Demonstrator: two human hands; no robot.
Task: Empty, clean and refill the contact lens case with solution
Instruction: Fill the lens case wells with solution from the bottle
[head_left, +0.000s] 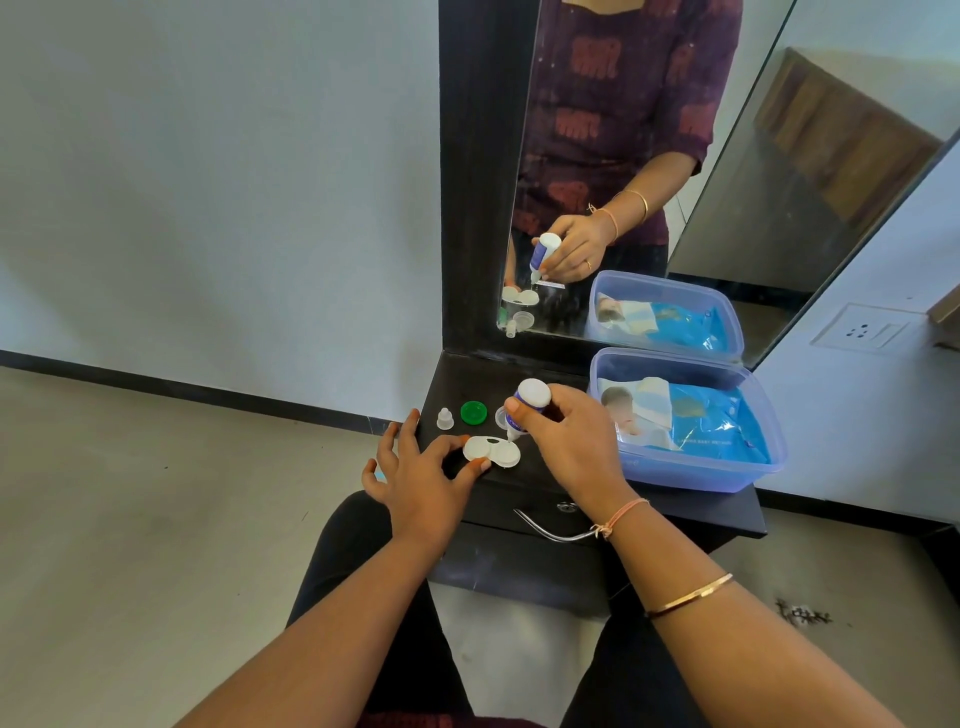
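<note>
Refilling seems the step: the right grip (566, 441) curls round the upended solution bottle (530, 397), nozzle over the lens case (491, 451) just beneath; the left grip (421, 478) pinches that case on the counter (467, 384); next likely needs a gentle squeeze.

left hand (422, 480): thumb, forefinger pinch lens case (491, 451) | right hand (569, 441): grips tipped bottle (530, 402)
</note>
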